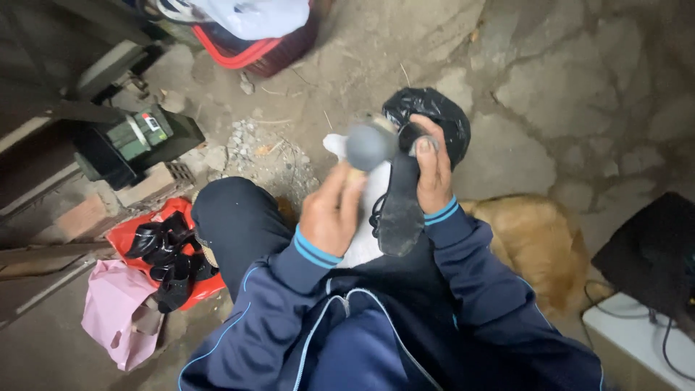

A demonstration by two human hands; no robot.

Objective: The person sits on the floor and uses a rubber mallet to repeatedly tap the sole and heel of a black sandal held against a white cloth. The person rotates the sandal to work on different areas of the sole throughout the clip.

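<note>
My left hand point(329, 211) grips a tool with a wooden handle and a round grey head point(369, 145), blurred by motion, raised over a black shoe. My right hand point(432, 170) holds the black shoe point(400, 210) sole-up by its toe end, over my lap. A white cloth point(369, 217) lies on my knee under the shoe. Both arms wear dark blue sleeves with light blue cuffs.
A black plastic bag point(434, 112) lies on the cracked concrete floor beyond my hands. To the left, a red bag with several black shoes point(163, 250), a pink bag point(116, 308), bricks and a green box point(141, 134). A red basket point(250, 47) stands at the top. A tan furry animal point(536, 242) lies at right.
</note>
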